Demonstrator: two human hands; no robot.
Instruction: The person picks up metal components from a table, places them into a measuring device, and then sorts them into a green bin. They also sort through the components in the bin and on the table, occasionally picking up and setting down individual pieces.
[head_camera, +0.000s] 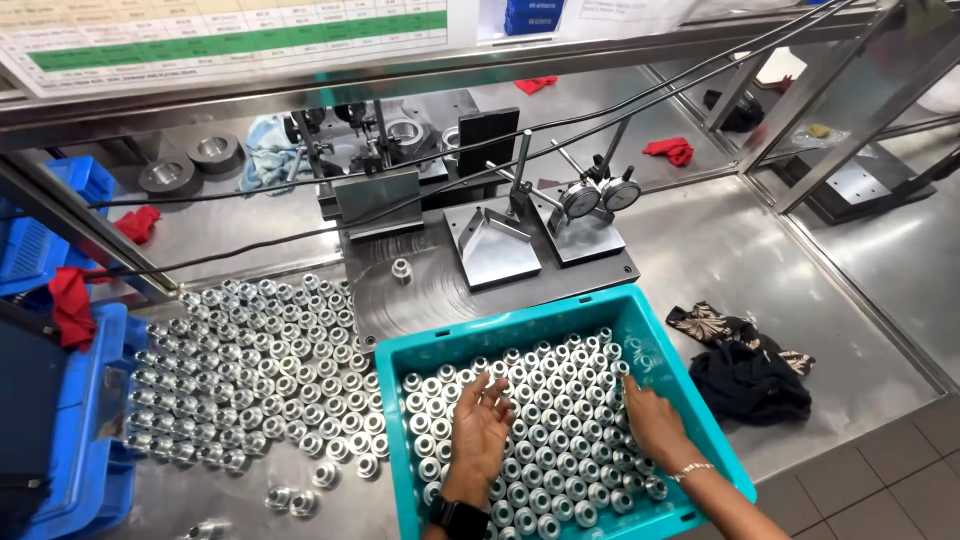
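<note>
In the teal bin (400, 365), 2 hands rest flat on packed metal bushings (545, 400): left hand (480, 425) and right hand (652, 420), grip released, palms hidden, forearms cut off. Steel desk (720, 250); dial gauges (600, 197) behind.

A single head-worn camera is looking steeply down and forward from above the teal plastic bin (600, 310), sitting close enough that the bin's near corners are running off the bottom edge. Beyond the bin, the view is taking in the grey steel gauge plate (440, 290); left of the bin, rows of small silver metal bushings (250, 370); right of the bin, the bare steel tabletop (720, 250).
</note>
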